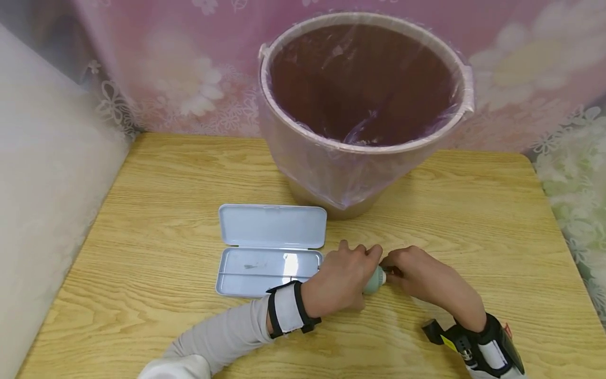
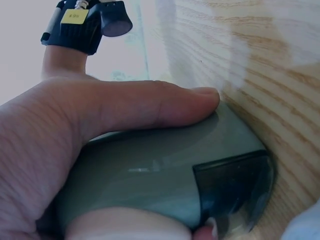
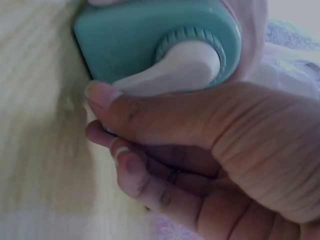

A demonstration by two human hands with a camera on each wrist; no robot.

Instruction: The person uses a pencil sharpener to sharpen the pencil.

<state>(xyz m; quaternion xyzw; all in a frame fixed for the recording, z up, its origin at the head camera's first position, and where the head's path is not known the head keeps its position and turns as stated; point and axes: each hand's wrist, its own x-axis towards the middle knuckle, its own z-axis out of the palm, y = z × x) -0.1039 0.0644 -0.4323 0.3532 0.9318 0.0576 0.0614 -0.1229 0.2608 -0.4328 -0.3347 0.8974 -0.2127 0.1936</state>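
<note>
A green hand-crank pencil sharpener [image 1: 373, 283] stands on the table between the two hands, mostly covered by them in the head view. My left hand [image 1: 342, 278] grips its body, the thumb [image 2: 165, 102] laid along one side. A dark see-through shavings drawer [image 2: 225, 182] shows at one end of the sharpener. On the opposite end, a white crank [image 3: 180, 70] comes out of a ribbed green collar [image 3: 165, 42]. My right hand [image 1: 421, 276] pinches the crank's outer end between thumb and curled fingers; the knob itself is hidden.
An open light-blue pencil case [image 1: 273, 226] lies left of the sharpener, its lid folded back and its tray [image 1: 265, 284] partly behind the left hand. Behind stands a large bucket [image 1: 362, 150] lined with a clear plastic bag. A pink floral cloth [image 1: 180, 68] hangs at the back.
</note>
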